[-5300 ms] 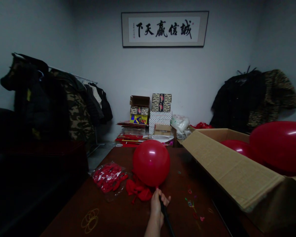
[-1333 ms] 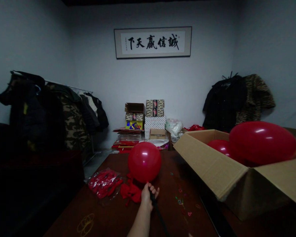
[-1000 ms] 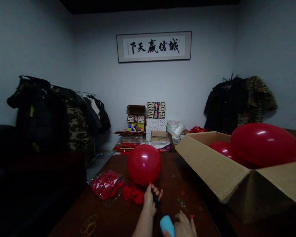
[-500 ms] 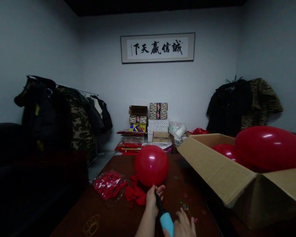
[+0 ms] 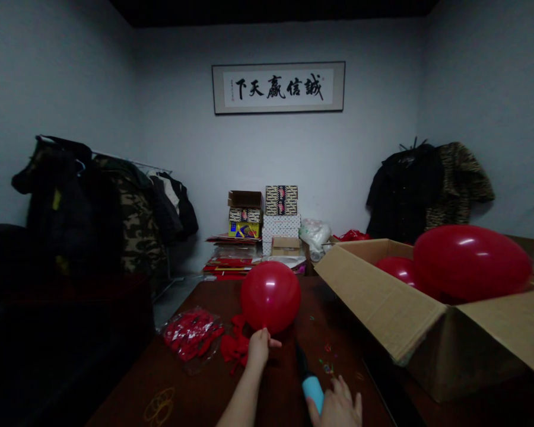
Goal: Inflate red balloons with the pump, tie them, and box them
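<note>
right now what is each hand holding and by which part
The left hand pinches the red balloon by its neck, at the bottom. The right hand grips the pump around its blue body.

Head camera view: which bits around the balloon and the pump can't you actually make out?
All in the head view:
1. Balloon neck: wrapped in the left hand; tied or open, cannot tell.
2. Pump: its lower end is covered by the right hand and cut by the bottom edge; grip unclear.
3. Cardboard box: its near wall hides everything below the two balloons.
4. Coloured bits on the table: too small and dim.
</note>
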Available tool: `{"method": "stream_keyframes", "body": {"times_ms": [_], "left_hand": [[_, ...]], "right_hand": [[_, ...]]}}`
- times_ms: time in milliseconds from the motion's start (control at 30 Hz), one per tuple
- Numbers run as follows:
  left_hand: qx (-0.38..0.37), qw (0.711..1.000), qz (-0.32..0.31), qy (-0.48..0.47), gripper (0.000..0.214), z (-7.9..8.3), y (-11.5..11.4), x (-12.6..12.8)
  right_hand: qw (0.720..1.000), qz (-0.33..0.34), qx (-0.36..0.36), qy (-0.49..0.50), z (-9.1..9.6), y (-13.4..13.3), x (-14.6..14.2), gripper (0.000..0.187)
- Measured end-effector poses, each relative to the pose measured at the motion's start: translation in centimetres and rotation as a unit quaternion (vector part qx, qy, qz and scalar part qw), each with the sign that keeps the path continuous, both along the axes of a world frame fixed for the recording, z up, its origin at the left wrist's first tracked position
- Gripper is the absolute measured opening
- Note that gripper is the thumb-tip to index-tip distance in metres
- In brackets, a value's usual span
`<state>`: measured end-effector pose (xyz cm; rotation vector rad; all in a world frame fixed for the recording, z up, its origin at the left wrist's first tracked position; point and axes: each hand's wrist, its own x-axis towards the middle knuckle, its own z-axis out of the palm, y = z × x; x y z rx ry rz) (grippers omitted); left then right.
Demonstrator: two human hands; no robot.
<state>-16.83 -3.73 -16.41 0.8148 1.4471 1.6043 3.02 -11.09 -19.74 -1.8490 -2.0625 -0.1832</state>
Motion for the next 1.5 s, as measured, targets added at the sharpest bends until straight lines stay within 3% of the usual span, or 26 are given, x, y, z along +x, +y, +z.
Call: {"method": "stream_keyframes", "body": {"times_ms": [267, 567, 700, 933, 1033, 1133, 1300, 1500], "left_hand": [[-0.006, 0.993, 0.011, 0.116, 0.032, 0.8, -0.9, -1.0], [-0.01, 0.989, 0.012, 0.15, 0.036, 0.9, -1.9, -0.1], [-0.004, 0.986, 0.012, 0.165, 0.037, 1.5, -2.6, 0.2], [0.051, 0.984, 0.034, 0.168, 0.03, 2.8, -3.6, 0.6], [0.094, 0.975, 0.046, 0.195, 0.029, 4.4, -4.2, 0.4], [0.174, 0.941, 0.032, 0.288, 0.028, 6.6, -5.0, 0.2], [0.21, 0.887, 0.014, 0.412, 0.019, 9.6, -6.3, -0.1], [0.232, 0.871, -0.019, 0.432, 0.016, 11.3, -7.0, -0.7]], "right_hand": [[0.998, 0.015, -0.053, 0.028, -0.4, 2.9, -3.0, 0.055], [0.999, -0.018, 0.027, 0.025, -1.0, 2.9, -5.1, 0.059], [0.995, 0.041, 0.087, 0.023, -0.4, 3.6, -5.2, 0.059], [0.961, 0.211, 0.181, 0.002, 3.6, 6.4, -6.3, 0.078], [0.931, 0.292, 0.216, -0.034, 6.0, 8.2, -6.9, 0.075], [0.894, 0.36, 0.261, -0.059, 7.9, 10.0, -7.3, 0.065], [0.873, 0.379, 0.303, -0.06, 9.9, 11.1, -7.6, 0.053], [0.877, 0.352, 0.327, -0.014, 11.0, 10.5, -7.7, 0.045]]}}
